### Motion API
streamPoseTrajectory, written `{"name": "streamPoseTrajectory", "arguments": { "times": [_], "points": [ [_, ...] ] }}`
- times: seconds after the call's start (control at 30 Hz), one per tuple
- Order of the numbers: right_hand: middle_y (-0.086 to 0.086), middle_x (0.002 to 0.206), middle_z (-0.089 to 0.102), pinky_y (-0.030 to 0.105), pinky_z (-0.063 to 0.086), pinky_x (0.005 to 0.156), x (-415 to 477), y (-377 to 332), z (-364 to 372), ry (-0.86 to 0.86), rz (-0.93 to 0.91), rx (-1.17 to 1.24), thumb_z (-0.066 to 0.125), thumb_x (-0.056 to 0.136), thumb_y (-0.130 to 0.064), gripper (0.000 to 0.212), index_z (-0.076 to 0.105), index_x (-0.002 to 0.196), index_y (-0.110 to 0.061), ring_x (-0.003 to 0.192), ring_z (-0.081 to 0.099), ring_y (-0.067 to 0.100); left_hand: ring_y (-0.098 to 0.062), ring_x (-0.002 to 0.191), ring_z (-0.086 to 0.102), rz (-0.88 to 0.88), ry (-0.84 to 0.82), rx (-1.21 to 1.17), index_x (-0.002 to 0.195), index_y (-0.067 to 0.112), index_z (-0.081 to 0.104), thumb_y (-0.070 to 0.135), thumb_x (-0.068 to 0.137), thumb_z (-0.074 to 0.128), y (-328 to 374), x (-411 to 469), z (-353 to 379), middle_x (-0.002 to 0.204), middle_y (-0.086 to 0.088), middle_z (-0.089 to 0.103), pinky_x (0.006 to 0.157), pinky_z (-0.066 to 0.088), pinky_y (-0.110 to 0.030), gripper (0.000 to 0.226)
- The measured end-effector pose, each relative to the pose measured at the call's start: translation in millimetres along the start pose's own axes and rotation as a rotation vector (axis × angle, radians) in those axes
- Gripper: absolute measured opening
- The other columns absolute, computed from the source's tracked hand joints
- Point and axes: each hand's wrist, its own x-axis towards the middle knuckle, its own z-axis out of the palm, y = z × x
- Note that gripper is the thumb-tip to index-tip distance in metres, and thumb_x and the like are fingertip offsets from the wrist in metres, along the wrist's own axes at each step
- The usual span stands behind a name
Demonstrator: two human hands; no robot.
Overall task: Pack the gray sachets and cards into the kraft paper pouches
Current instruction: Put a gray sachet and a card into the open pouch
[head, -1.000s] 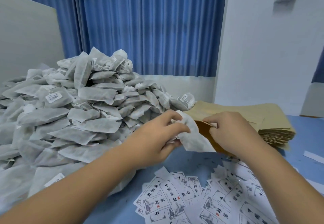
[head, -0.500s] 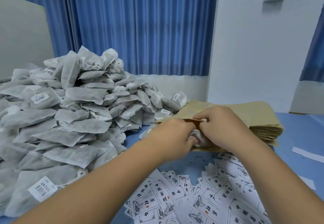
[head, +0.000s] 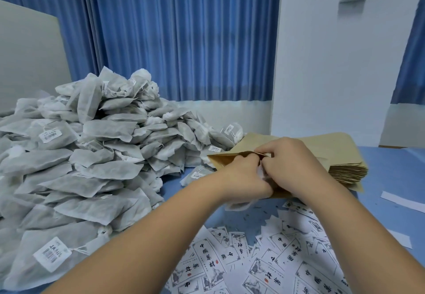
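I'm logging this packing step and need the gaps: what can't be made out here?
Head view only.
The sachet: mostly hidden by the left hand and right hand.
The kraft pouch interior: covered by both hands; any card inside unseen.
The sachet pile: cut off by the left edge.
The barcode label: print too small.

Sachets (head: pixel 108 169) matt fibrous cloth; pouches (head: pixel 331 148) matt kraft paper; cards (head: pixel 264 268) smooth printed paper; curtain (head: pixel 184 36) cloth

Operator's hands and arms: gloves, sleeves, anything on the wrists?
Left hand and right hand are bare, with no gloves. Left forearm and right forearm are uncovered as far as the frame shows: no sleeve edge, watch, wristband or ring on the visible fingers, and no markings.
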Motion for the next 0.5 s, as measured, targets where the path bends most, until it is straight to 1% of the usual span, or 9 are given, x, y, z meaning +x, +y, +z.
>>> {"name": "streamPoseTrajectory", "arguments": {
  "times": [0.03, 0.07, 0.13, 0.17, 0.2, 0.27, 0.33, 0.4, 0.5],
  "points": [
    [0.003, 0.081, 0.07, 0.039, 0.055, 0.069, -0.2, 0.5, -0.9, 0.0, -0.004, 0.011, 0.051, 0.071, -0.006, 0.03, 0.073, 0.085, -0.02, 0.079, 0.062, 0.025, -0.018, 0.091, 0.053, 0.058, 0.054, -0.012, 0.096, 0.023, 0.048, 0.028, 0.075, 0.063, -3.8, -2.3, -1.2, 0.103, -0.003, 0.052, 0.067, 0.042, -0.025, 0.026],
    [0.003, 0.08, 0.069, 0.039, 0.054, 0.069, 0.0, 1.4, -1.5, 0.003, -0.009, 0.012, 0.051, 0.072, -0.007, 0.028, 0.073, 0.084, -0.021, 0.078, 0.062, 0.025, -0.017, 0.096, 0.053, 0.116, 0.119, -0.007, 0.104, 0.021, 0.052, 0.023, 0.078, 0.066, -8.2, -5.4, -0.8, 0.107, -0.003, 0.052, 0.073, 0.043, -0.023, 0.03],
    [0.004, 0.082, 0.069, 0.04, 0.054, 0.071, 1.7, 4.2, -2.3, 0.008, -0.017, 0.002, 0.05, 0.073, -0.007, 0.026, 0.071, 0.084, -0.018, 0.081, 0.062, 0.026, -0.012, 0.109, 0.046, 0.242, 0.262, 0.026, 0.125, 0.02, 0.053, 0.016, 0.081, 0.066, -15.3, -11.9, 1.5, 0.118, -0.003, 0.048, 0.082, 0.035, -0.01, 0.045],
    [0.006, 0.084, 0.069, 0.042, 0.054, 0.071, 2.8, 5.9, -2.6, 0.011, -0.016, 0.0, 0.05, 0.072, -0.007, 0.025, 0.071, 0.085, -0.015, 0.083, 0.062, 0.028, -0.009, 0.111, 0.043, 0.309, 0.326, 0.051, 0.13, 0.02, 0.053, 0.011, 0.081, 0.064, -17.5, -15.8, 2.1, 0.12, -0.002, 0.047, 0.085, 0.032, -0.006, 0.051],
    [0.007, 0.084, 0.068, 0.042, 0.053, 0.071, 3.7, 7.3, -2.8, 0.012, -0.014, -0.002, 0.051, 0.073, -0.007, 0.024, 0.07, 0.086, -0.013, 0.083, 0.061, 0.029, -0.009, 0.113, 0.044, 0.362, 0.38, 0.086, 0.131, 0.019, 0.053, 0.006, 0.08, 0.062, -18.9, -18.6, 2.8, 0.122, -0.002, 0.048, 0.09, 0.033, -0.008, 0.054],
    [0.001, 0.08, 0.066, 0.038, 0.052, 0.069, 3.8, 9.0, -2.9, 0.021, -0.015, 0.012, 0.054, 0.074, -0.008, 0.022, 0.07, 0.087, -0.015, 0.08, 0.06, 0.025, -0.017, 0.109, 0.053, 0.468, 0.454, 0.186, 0.124, 0.015, 0.061, -0.001, 0.079, 0.059, -17.9, -22.9, -1.1, 0.115, -0.003, 0.059, 0.093, 0.044, -0.028, 0.048],
    [-0.004, 0.076, 0.064, 0.03, 0.05, 0.067, 2.6, 8.5, -3.5, 0.046, -0.02, 0.05, 0.053, 0.074, -0.007, 0.025, 0.071, 0.089, -0.017, 0.078, 0.059, 0.019, -0.024, 0.086, 0.06, 0.602, 0.491, 0.336, 0.099, 0.012, 0.072, -0.005, 0.077, 0.06, -18.6, -21.5, -3.9, 0.091, -0.001, 0.069, 0.079, 0.048, -0.041, 0.031],
    [0.0, 0.074, 0.064, 0.03, 0.049, 0.067, 1.2, 6.1, -4.1, 0.05, -0.02, 0.068, 0.05, 0.074, -0.006, 0.026, 0.07, 0.089, -0.013, 0.077, 0.059, 0.019, -0.027, 0.064, 0.055, 0.665, 0.553, 0.519, 0.075, 0.012, 0.073, -0.005, 0.07, 0.064, -20.4, -19.8, -3.0, 0.066, 0.003, 0.067, 0.062, 0.048, -0.038, 0.021],
    [0.005, 0.063, 0.065, 0.035, 0.05, 0.063, -1.0, 0.4, -2.6, -0.009, -0.02, 0.077, 0.046, 0.069, -0.007, 0.024, 0.068, 0.08, -0.009, 0.068, 0.061, 0.019, -0.022, 0.057, 0.057, 0.552, 0.598, 0.646, 0.06, 0.021, 0.071, 0.004, 0.056, 0.083, -23.4, -20.3, -1.8, 0.056, 0.01, 0.063, 0.041, 0.046, -0.027, 0.022]
  ]
}}
